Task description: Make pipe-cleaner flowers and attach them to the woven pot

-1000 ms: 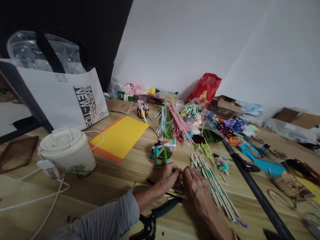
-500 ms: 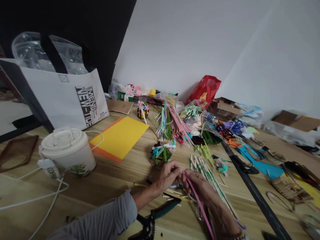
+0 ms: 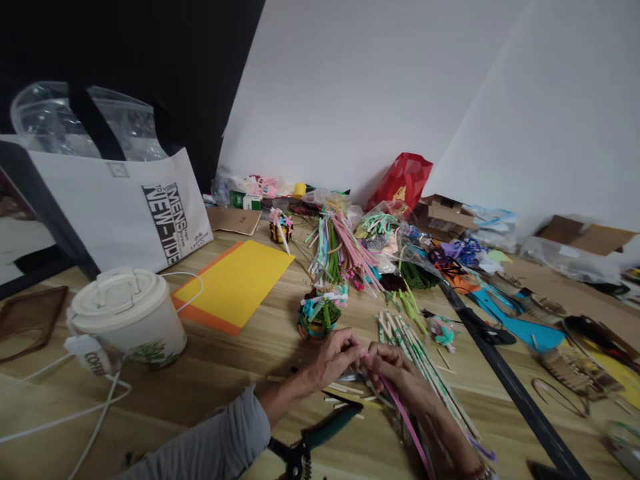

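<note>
A long pink pipe cleaner runs from my fingers down past my right wrist toward the bottom edge. My right hand is closed around it near its upper end. My left hand meets the right one, thumb and fingers pinched on the tip; a small pink bit shows between the hands. Just beyond my left hand sits a small round pot with green, teal and pink fuzzy stems on it. Green-handled pruning shears lie below my hands, beside short cut sticks.
Patterned paper straws or sticks lie right of my hands. Behind is a heap of coloured pipe cleaners. Yellow paper, a lidded cup with a white cord and a white bag stand left. A black strip crosses the right.
The view has tilted and shifted slightly. My fingertips have shifted at the pink pipe cleaner's end, so less of it shows above my right hand's grip.
</note>
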A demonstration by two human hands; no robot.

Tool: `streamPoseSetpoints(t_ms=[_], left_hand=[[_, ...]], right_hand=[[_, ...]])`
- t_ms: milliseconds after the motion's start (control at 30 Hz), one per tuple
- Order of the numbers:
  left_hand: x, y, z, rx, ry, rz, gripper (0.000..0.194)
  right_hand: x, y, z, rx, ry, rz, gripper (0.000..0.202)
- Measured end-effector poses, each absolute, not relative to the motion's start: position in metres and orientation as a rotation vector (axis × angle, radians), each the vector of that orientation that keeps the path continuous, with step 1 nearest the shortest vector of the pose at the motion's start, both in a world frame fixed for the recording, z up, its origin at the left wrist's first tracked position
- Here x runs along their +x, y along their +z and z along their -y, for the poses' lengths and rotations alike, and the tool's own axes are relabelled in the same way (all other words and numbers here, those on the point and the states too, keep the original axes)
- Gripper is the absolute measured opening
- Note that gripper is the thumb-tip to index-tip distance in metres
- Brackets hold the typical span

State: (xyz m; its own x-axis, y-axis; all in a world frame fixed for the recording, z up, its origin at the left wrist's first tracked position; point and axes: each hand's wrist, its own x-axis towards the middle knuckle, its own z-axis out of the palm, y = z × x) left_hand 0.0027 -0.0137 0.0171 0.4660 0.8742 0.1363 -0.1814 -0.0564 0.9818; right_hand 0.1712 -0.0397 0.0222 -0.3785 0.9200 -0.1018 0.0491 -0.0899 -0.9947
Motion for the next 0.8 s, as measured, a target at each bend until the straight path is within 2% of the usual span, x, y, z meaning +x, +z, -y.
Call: streamPoseSetpoints(t_ms=[233, 333, 600, 800], left_hand=[[0.004, 0.004, 0.008, 1.320, 0.848, -0.770, 0.017], [0.006, 0.005, 0.008, 1.213, 0.825, -0.806, 0.019], [0.006, 0.007, 0.014, 0.974, 0.826, -0.776, 0.045], [0.004, -0.003, 0.013, 1.105, 0.841, -0.705, 0.033]], right_hand=[[0.165, 0.041, 0.051, -1.326, 0.801, 2.147, 0.029], [0.163, 0.042, 0.053, -1.319, 0.628, 2.230, 0.025], [0.174, 0.029, 0.039, -1.288, 1.176, 1.772, 0.043], [0.179, 0.021, 0.035, -1.217, 1.318, 1.674, 0.046]])
